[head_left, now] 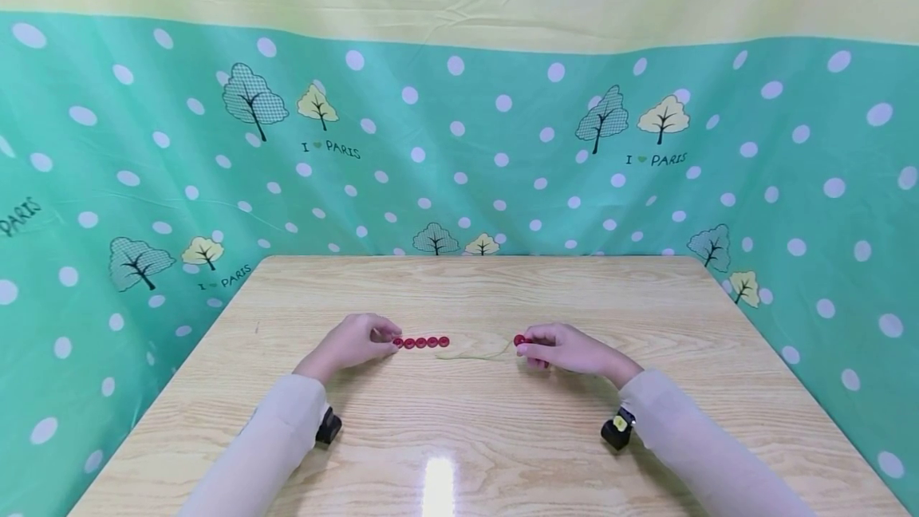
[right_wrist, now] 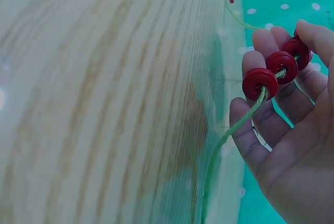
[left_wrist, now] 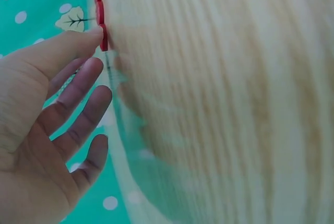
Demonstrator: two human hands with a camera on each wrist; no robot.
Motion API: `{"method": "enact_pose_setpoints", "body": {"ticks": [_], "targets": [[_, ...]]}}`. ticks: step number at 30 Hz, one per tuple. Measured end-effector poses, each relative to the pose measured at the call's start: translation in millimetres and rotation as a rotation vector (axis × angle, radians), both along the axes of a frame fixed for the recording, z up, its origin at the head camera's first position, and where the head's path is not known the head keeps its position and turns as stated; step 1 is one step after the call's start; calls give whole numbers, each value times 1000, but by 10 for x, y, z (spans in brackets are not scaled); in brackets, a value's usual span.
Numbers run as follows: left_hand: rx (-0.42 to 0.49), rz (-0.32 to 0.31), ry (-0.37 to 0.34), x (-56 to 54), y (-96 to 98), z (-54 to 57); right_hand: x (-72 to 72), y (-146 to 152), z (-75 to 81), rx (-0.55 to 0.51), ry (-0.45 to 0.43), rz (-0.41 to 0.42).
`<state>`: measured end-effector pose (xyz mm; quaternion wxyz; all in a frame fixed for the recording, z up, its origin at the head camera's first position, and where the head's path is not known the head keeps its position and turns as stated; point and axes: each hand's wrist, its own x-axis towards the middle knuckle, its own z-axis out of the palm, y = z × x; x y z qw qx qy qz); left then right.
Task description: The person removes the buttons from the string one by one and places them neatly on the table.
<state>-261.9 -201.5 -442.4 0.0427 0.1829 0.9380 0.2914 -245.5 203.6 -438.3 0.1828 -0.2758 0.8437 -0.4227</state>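
Note:
Several round red buttons (head_left: pixel 420 343) lie in a straight row on the table, left of centre. At the row's left end my left hand (head_left: pixel 356 339) has thumb and index finger on the last button (left_wrist: pixel 104 37); its other fingers are spread and loosely bent. To the right of the row, my right hand (head_left: pixel 574 349) pinches a red button between thumb and fingertips. In the right wrist view, three red buttons (right_wrist: pixel 282 68) hang threaded on a green string (right_wrist: pixel 225 135), close against the fingers. The string's other end trails across the table toward the row.
The light wood table (head_left: pixel 459 294) reaches back to a green dotted curtain (head_left: pixel 459 118) with printed trees, which also hangs along both sides. A black wrist camera (head_left: pixel 329 426) is strapped under the left sleeve, and another black camera (head_left: pixel 617 431) under the right.

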Motion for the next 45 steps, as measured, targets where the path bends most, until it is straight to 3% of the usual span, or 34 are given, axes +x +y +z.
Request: {"method": "enact_pose_setpoints", "body": {"ticks": [13,25,36,45], "targets": [[11,22,105,3,137,147,39,-23,33,-27,-18,-14],[61,-62,171,19,415,209,28,-48,32,-16,-22,-13],[122,-230,179,68,834,239,34,-95,36,-26,-32,2],[168,-435,207,141,1219,263,26,-133,41,-22,-35,12]]}}
